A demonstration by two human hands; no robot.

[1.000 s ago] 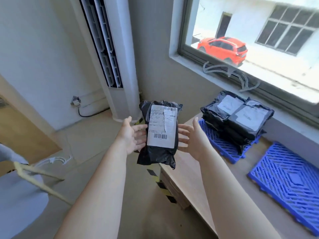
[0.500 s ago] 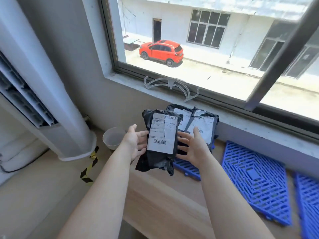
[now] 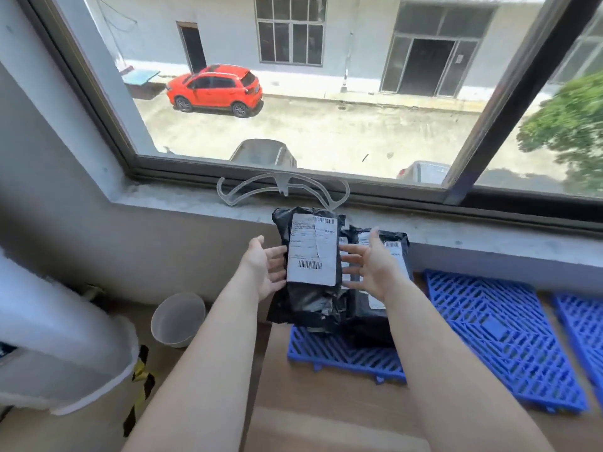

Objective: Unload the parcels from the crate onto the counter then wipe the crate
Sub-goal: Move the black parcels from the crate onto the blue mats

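So there's a black parcel (image 3: pixel 313 262) with a white shipping label held up between both hands, over the near edge of the pile of parcels (image 3: pixel 375 288) already sitting on a blue grid mat (image 3: pixel 342 357) on the tabletop (image 3: pixel 319 412) under the window; left hand (image 3: pixel 266 267) flat against the left edge, right hand (image 3: pixel 372 264) against the right, fingers mostly straight, more of a sandwich than a pinch. Looks like a soft poly mailer, crinkly and probably light; the film seems slick, so I'd guess it could slide out of a flat squeeze. I'd take it by the two long edges, or with fingers under the bottom; the loose bottom end just flops. No crate in view.
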